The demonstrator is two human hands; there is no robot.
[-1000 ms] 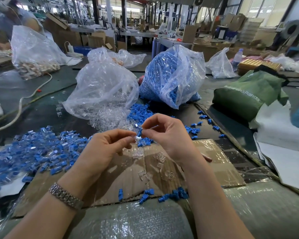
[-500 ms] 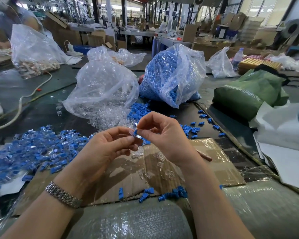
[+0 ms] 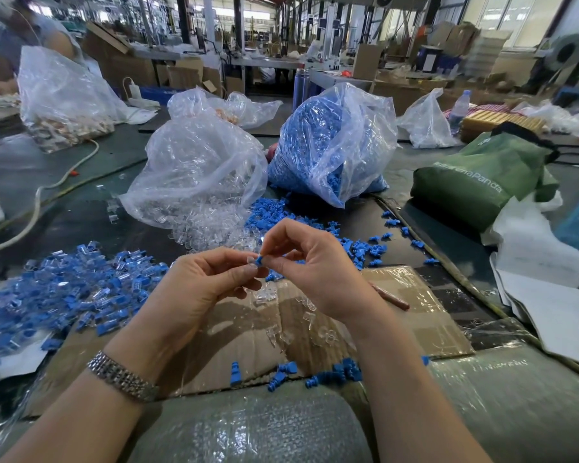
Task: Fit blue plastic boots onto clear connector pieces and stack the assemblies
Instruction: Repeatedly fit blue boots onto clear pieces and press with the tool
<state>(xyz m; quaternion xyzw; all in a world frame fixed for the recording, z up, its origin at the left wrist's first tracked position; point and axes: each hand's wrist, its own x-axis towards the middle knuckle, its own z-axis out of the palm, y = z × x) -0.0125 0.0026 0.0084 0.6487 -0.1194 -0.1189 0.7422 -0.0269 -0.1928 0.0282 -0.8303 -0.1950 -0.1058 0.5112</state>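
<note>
Boot (image 3: 258,260) and clear piece (image 3: 250,261) meet between both hands above the cardboard (image 3: 415,312)

The clear piece is hard to make out, half hidden by the left hand (image 3: 201,285), which pinches it; the right hand (image 3: 310,265) pinches the boot, fingers curled, wrists raised. Finished pile (image 3: 64,292) lies left, loose boots (image 3: 315,375) near the desk edge
</note>
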